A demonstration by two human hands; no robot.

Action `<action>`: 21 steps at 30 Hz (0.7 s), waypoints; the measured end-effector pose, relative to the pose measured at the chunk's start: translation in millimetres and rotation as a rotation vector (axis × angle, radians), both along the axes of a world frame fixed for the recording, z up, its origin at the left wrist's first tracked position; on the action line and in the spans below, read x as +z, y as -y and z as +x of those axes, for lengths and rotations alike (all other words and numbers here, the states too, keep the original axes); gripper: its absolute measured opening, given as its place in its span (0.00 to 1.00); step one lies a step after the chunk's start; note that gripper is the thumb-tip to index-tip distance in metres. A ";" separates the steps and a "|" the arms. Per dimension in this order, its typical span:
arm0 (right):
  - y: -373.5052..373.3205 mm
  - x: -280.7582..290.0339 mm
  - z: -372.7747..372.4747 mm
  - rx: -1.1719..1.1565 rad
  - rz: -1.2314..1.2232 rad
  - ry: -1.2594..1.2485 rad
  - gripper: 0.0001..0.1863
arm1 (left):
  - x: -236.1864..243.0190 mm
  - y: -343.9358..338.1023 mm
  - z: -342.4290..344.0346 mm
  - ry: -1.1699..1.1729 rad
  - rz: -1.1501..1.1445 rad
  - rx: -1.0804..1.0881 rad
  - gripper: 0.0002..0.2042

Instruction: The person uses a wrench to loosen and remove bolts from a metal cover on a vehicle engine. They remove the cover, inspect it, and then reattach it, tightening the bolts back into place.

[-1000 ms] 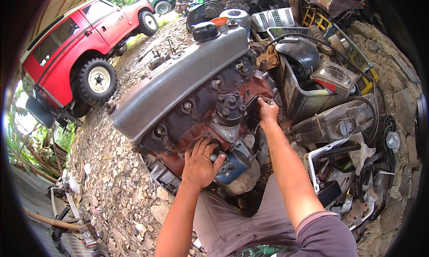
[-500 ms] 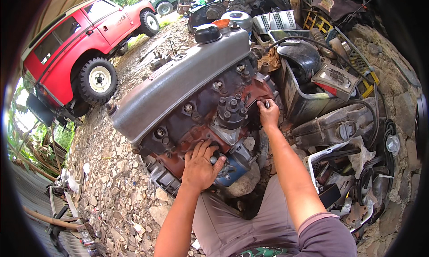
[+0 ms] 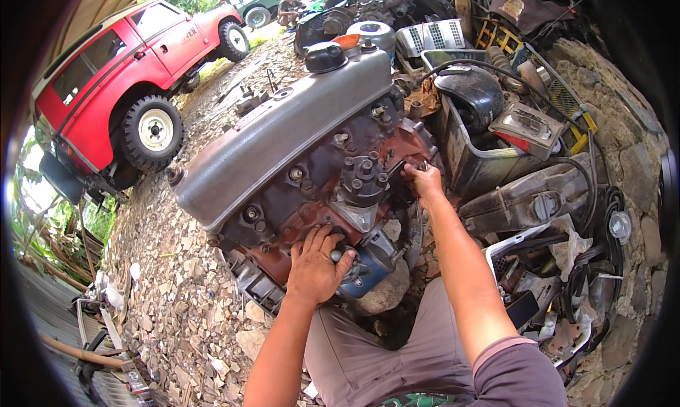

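A red-brown engine block (image 3: 294, 226) with a long grey valve cover (image 3: 283, 134) stands in front of me. My left hand (image 3: 313, 269) lies on the block's near side, fingers stretched out, thumb beside a small dark knob (image 3: 336, 254). Just right of that hand is a blue canister-shaped oil filter (image 3: 370, 271). Fingers bent and pressed together, my right hand (image 3: 426, 183) is at the block's right end, by a dark part; what it pinches is mostly hidden. Between the hands sits a black distributor cap (image 3: 364, 175).
A crate (image 3: 474, 154) of used parts is to the right, with a dark metal tank (image 3: 528, 202) nearer. A white bin (image 3: 496, 248) of scrap sits below it. Gravel (image 3: 166, 294) covers the left. A red off-road vehicle (image 3: 134, 74) stands behind; another person is far back.
My right hand has turned slightly at the block's end, its fingers curling further. My left hand keeps its place on the block. The whole view has shifted a little.
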State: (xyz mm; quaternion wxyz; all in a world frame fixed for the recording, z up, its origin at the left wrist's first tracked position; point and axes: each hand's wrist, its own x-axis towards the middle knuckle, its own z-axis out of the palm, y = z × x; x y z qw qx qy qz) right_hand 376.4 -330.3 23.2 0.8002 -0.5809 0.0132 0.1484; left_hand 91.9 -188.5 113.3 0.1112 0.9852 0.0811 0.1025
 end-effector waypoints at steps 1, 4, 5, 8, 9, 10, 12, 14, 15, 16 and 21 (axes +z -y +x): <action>0.9 -5.2 5.6 -0.035 0.012 0.047 0.06 | -0.2 1.8 1.3 0.003 -0.008 -0.007 0.24; -1.9 -20.6 13.7 -0.081 0.041 0.090 0.07 | -0.5 4.0 5.3 0.011 -0.020 -0.021 0.24; -0.4 -25.0 16.2 -0.089 0.048 0.088 0.07 | -1.0 4.2 5.9 0.012 -0.018 -0.026 0.24; 0.1 -19.0 12.6 0.059 -0.173 0.001 0.11 | -1.6 0.9 2.6 0.009 -0.004 -0.010 0.24; -1.0 -14.1 9.5 0.063 -0.166 -0.029 0.12 | -1.3 0.4 2.2 0.007 0.000 -0.005 0.24; -3.2 -9.4 6.1 0.067 -0.158 -0.060 0.13 | -0.2 0.3 1.7 -0.012 -0.004 0.004 0.25; -4.0 -3.3 2.4 0.073 -0.134 -0.102 0.16 | 2.5 1.7 1.1 -0.050 -0.015 0.022 0.26; -4.5 0.0 2.7 0.079 -0.099 -0.124 0.18 | 1.0 1.3 1.4 -0.004 -0.015 -0.003 0.25; -3.7 0.5 5.5 0.095 -0.091 -0.169 0.18 | 0.4 1.6 2.3 0.022 -0.016 -0.018 0.24; -2.8 1.2 8.4 0.112 -0.082 -0.214 0.18 | 0.2 2.0 2.5 0.020 -0.011 -0.020 0.24; -1.0 1.9 10.1 0.116 -0.031 -0.253 0.15 | 0.5 3.3 2.5 0.006 -0.006 -0.006 0.24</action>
